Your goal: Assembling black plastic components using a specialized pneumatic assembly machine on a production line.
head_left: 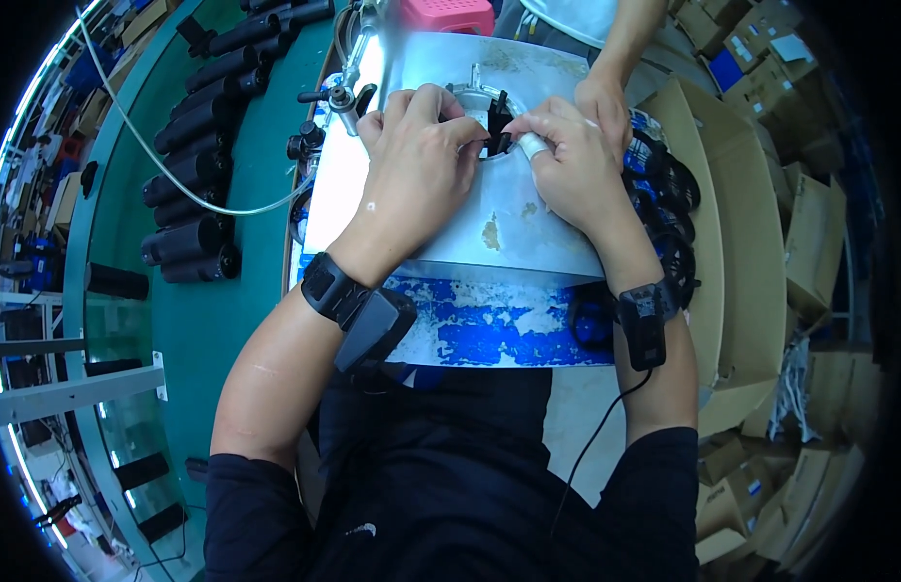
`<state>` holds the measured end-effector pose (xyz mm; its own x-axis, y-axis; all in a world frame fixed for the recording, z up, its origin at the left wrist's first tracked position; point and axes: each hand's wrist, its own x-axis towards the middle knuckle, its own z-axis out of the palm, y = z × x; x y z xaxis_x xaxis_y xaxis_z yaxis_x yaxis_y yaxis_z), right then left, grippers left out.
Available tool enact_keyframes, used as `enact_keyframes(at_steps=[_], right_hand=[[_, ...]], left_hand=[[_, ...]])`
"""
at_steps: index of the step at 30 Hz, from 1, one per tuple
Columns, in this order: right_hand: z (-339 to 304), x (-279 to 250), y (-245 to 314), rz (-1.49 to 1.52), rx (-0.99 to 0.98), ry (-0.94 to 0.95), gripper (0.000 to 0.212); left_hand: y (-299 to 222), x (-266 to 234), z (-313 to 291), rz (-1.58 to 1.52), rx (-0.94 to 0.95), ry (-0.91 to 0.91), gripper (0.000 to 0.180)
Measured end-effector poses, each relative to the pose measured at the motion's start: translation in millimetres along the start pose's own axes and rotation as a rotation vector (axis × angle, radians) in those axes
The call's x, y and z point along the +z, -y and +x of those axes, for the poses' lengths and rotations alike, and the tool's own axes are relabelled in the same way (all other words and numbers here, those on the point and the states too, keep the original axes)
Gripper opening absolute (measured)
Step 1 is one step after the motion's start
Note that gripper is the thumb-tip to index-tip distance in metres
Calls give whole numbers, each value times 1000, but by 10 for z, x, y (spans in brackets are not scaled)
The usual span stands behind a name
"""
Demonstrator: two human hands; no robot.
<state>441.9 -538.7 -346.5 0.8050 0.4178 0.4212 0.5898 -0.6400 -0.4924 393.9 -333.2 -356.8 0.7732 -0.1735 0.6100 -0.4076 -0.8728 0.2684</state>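
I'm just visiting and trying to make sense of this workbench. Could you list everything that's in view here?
Metal plate: one, grey, on the bench under both hands, with a round hole near its far edge.
Small black part: one, at the hole, between the fingertips of both hands.
Bench top: one, worn blue and white, under the plate.
Black cylinders: many, lying in rows on the green belt to the left.
White cable: one, curving over the cylinders.
Black rings: a pile, in the cardboard tray on the right.
Cardboard boxes: several, brown, far right.
Pink stool: one, top edge.
Another person's hand: one, at the plate's far right corner.
Wrist devices: two, black, one per wrist.
Left hand: on the plate, at the hole.
Right hand: likewise, with a taped finger.
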Motion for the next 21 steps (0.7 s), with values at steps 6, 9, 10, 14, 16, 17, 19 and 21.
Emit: enact_keyframes(at_steps=[6, 9, 10, 14, 16, 17, 19, 21], right_hand=[[-7, -2, -10, 20, -12, -8, 20], [-12, -6, 21, 25, -7, -12, 20], [-10, -9, 20, 24, -8, -13, 20], [-16, 3, 13, 32, -18, -6, 20], [-17, -2, 1, 50, -31, -17, 21], [-16, -7, 0, 59, -37, -22, 21], [-18, -26, 5, 57, -45, -28, 20], [-16, -21, 14, 48, -59, -27, 19]], left_hand=[[-11, -16, 3, -5, -7, 14, 13], [-14, -27, -9, -9, -12, 17, 13], [-14, -27, -8, -14, -15, 18, 13], [-5, -22, -32, -30, -26, 22, 12], [-15, -34, -16, -31, -24, 22, 12], [-17, -40, -10, -36, -24, 28, 12], [-26, -51, 2, -47, -26, 40, 12], [-19, -53, 1, -54, -28, 46, 12]])
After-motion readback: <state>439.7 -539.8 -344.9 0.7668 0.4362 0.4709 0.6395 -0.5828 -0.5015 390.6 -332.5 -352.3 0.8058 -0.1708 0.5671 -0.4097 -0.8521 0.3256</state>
